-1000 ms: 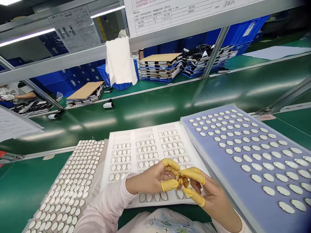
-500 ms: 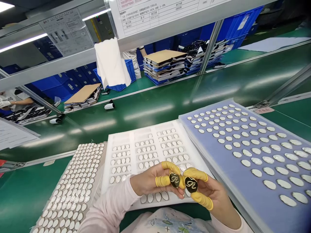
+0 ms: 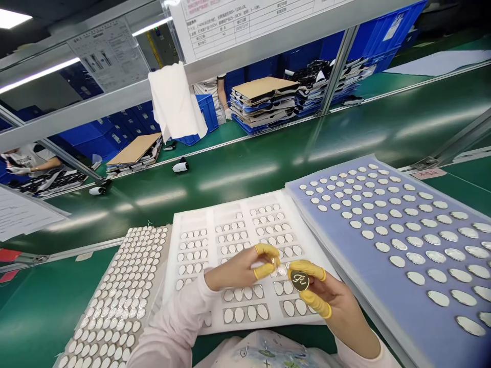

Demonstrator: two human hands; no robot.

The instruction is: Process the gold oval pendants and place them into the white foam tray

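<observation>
My right hand (image 3: 326,289) pinches a dark oval badge (image 3: 299,280) with a light script letter R on its face, between fingertips in yellow finger cots. To its left, my left hand (image 3: 245,267) reaches over the white foam tray (image 3: 210,225), its yellow-covered thumb and fingers closed. At their tips a small pale oval badge (image 3: 274,262) shows, partly hidden by the fingers. Rows of white-faced ovals with thin dark rims lie in the tray's slots under both hands.
Many white ovals cover a cardboard sheet (image 3: 164,250) on the left. More lie spaced out on a blue-lavender sheet (image 3: 337,245) at right. Beyond runs a green surface (image 3: 230,176), with a metal frame, a hanging white cloth (image 3: 176,102), stacked trays (image 3: 264,102) and co-workers.
My left hand has moved away from the right one, over the tray, and its dark badge face no longer shows. The right hand still holds its badge, tilted a little differently.
</observation>
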